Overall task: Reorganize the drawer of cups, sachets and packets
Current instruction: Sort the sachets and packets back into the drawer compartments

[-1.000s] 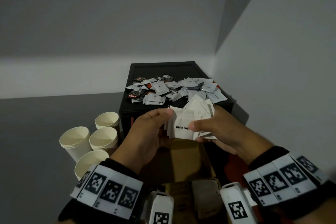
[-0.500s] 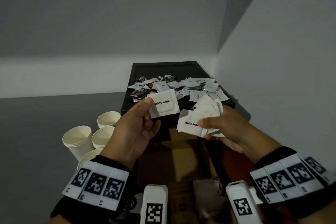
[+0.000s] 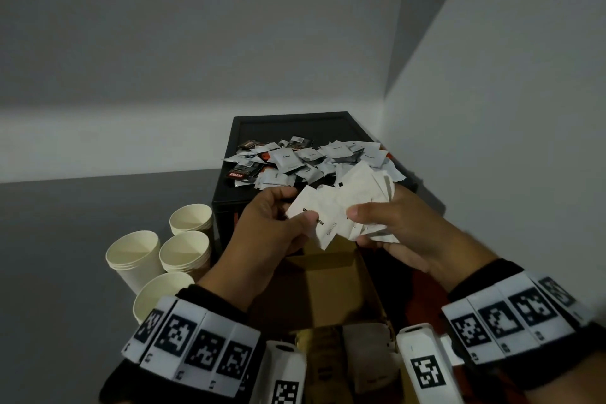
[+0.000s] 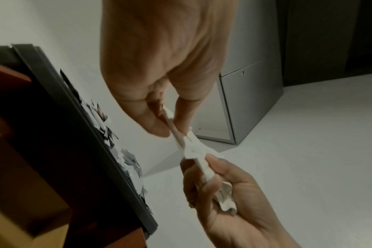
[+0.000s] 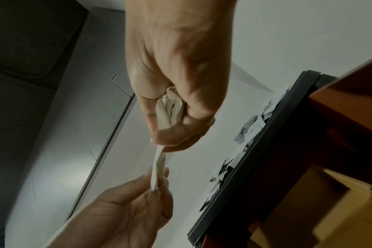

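A: Change from half a second ago?
B: The left hand (image 3: 269, 226) has brought its single sugar sachet (image 3: 323, 218) back against the fanned sachet stack (image 3: 367, 193), pinched by the right hand (image 3: 403, 229).
A: Left fingers?
B: Thumb and fingers pinch that sachet, above the open drawer (image 3: 331, 275).

The sugar sachets (image 3: 347, 207) are matt white paper, creased and slightly crumpled, while the loose sachets (image 3: 305, 161) heaped on the black tray (image 3: 295, 123) show a glossier, foil-like film. The tray is smooth matt plastic with a raised rim. The cups (image 3: 132, 254) are matt cream paper; the box (image 3: 328, 289) below is plain brown cardboard.
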A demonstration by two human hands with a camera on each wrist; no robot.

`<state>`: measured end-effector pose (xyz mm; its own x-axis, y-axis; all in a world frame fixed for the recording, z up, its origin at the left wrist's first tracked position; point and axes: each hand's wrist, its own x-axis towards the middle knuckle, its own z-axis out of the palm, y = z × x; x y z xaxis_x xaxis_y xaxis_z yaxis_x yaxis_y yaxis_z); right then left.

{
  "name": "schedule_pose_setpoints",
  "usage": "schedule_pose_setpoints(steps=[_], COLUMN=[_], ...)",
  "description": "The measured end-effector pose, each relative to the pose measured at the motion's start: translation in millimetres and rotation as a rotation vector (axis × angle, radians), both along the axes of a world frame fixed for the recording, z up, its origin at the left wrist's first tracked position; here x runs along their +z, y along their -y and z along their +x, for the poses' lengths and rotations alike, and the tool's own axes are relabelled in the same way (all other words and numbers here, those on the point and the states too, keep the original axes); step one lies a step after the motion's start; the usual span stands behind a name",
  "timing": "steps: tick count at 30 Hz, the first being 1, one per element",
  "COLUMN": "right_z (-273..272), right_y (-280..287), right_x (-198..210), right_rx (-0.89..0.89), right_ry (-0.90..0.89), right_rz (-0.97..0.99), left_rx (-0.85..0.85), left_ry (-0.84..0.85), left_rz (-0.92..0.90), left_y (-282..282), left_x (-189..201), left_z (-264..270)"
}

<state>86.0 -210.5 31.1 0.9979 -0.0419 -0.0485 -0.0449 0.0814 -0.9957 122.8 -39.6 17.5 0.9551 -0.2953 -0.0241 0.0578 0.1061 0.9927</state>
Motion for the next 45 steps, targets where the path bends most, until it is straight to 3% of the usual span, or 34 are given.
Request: schedule_pose_setpoints(steps=[7,10,15,20,23,27,33,37,45], right_z=[1.9,4.2,9.9,6.9,8.4,9.6,9.9,9.3,0.2], right_y=[-10.6,-20.2,-31.1,-41.2,-42.1,-41.4,-52.5,-50.8,-64.0], right_x=[-4.0,-8.1,-9.0,-0.8,6.5,12.1,-1.5,-2.9,-6.3], right_rx=[0.1,0.132,-0.028,0.034,0.074,0.103,0.096,0.127,0.171], right_ry=[-0.033,-0.026,0.01,0.032,0.035,0.025,0.038,-0.044,-0.016], right_rz=[-0.012,-0.163,-0.379,-0.724,-0.926,-0.933,-1.139,-1.155,-1.249], left_rx=[-0.1,-0.106,-0.075,-0.198,-0.138,-0.08,-0.102,-0.088,-0.042], left_ry=[-0.061,-0.093,-0.413,-0.644,-0.658,-0.664,-0.667,-0.669,-0.658], left_rz=[-0.045,-0.076,-0.427,-0.58,-0.615,-0.622,-0.661,-0.716,-0.665], left_y=[5.5,13.1,21.4,19.1,19.5,20.9,24.5,21.4,23.7], left_x=[-0.9,-1.1,-5.2,-6.1,-8.1,-6.9,-5.1,-7.4,-15.6], left_z=[-5.4,-7.9,-6.8,-7.1,-7.3,-5.7,-11.5,-11.0,-2.8])
